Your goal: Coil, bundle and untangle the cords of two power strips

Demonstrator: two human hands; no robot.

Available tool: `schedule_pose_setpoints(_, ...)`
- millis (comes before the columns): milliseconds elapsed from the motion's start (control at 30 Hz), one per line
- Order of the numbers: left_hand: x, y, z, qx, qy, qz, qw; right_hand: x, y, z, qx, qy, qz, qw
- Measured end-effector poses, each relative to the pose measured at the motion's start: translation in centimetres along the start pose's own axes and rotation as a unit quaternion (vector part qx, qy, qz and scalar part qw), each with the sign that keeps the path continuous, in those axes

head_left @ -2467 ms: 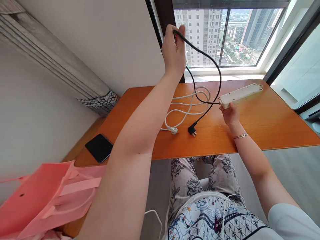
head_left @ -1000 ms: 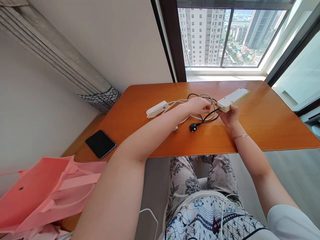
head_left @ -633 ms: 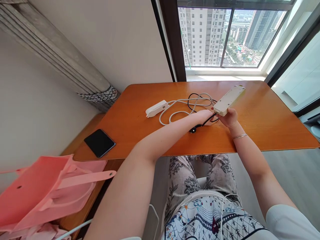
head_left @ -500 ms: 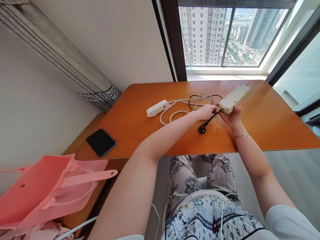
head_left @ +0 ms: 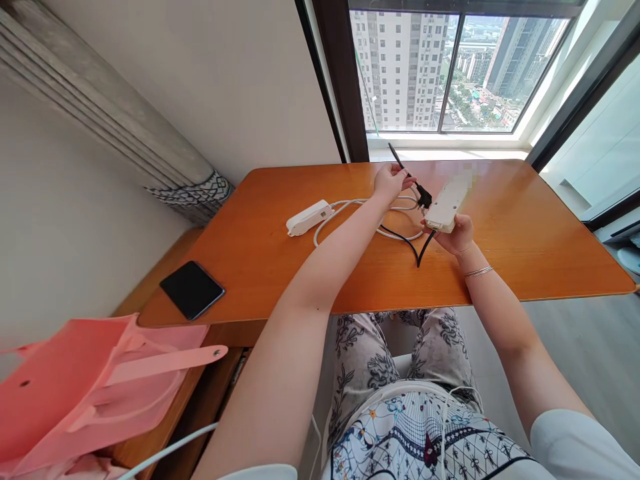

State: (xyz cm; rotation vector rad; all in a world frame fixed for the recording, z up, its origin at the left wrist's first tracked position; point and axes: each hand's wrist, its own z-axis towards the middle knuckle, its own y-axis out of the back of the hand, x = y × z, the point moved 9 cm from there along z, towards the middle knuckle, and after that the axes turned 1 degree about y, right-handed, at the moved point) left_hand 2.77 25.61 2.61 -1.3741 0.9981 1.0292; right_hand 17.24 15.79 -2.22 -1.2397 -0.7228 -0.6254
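Note:
My left hand [head_left: 393, 181] is closed on a black cable [head_left: 397, 156] near its black plug [head_left: 424, 197], above the far part of the wooden table [head_left: 260, 267]. In my right hand [head_left: 457, 235] is a white power strip [head_left: 447, 203], held raised and tilted, its far end blurred. The black cable runs from the strip's near end and dips in a bend between my hands. Left of them, a second white power strip [head_left: 309, 218] lies on the table, its white cord [head_left: 345, 208] looped beside it and partly hidden by my left arm.
A black phone [head_left: 193, 289] lies near the table's left front corner. Below it, a pink bag [head_left: 100, 380] rests on a lower wooden surface. A window [head_left: 440, 73] stands behind the table, and a grey curtain [head_left: 110, 107] hangs at the left.
My left hand has moved up and left, away from the strip, lifting the black cable and plug. The strip in my right hand has shifted slightly left. The view has shifted a little.

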Motion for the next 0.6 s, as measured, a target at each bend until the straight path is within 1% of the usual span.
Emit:
schedule_pose_setpoints(100, -0.8, 2.3, 1.0, -0.057, 0.012, -0.064, 0.996, 0.2, 0.2, 0.0, 0.006, -0.01, 0.004, 1.0)
schedule_pose_setpoints(200, -1.2, 4.6, 2.1, -0.114, 0.014, -0.119, 0.986, 0.2, 0.5, 0.0, 0.019, -0.016, 0.027, 0.999)
schedule_pose_setpoints(333, -0.8, 7.5, 3.2, -0.175, -0.005, -0.169, 0.97, -0.1, 0.5, 0.1, 0.037, -0.025, 0.033, 0.998)
schedule_pose_setpoints(433, 0.6, 9.0, 3.5, -0.206, 0.018, -0.18, 0.962, -0.4, 0.3, 0.1, 0.053, -0.036, 0.029, 0.998)
schedule_pose_setpoints(500, 1.5, 9.6, 3.5, -0.217, 0.039, -0.172, 0.96, -0.4, 0.2, 0.1, 0.058, -0.038, 0.029, 0.997)
schedule_pose_setpoints(600, 2.1, 10.0, 3.4, -0.205, 0.062, -0.136, 0.967, -0.3, 0.3, 0.0, 0.05, -0.033, 0.03, 0.998)
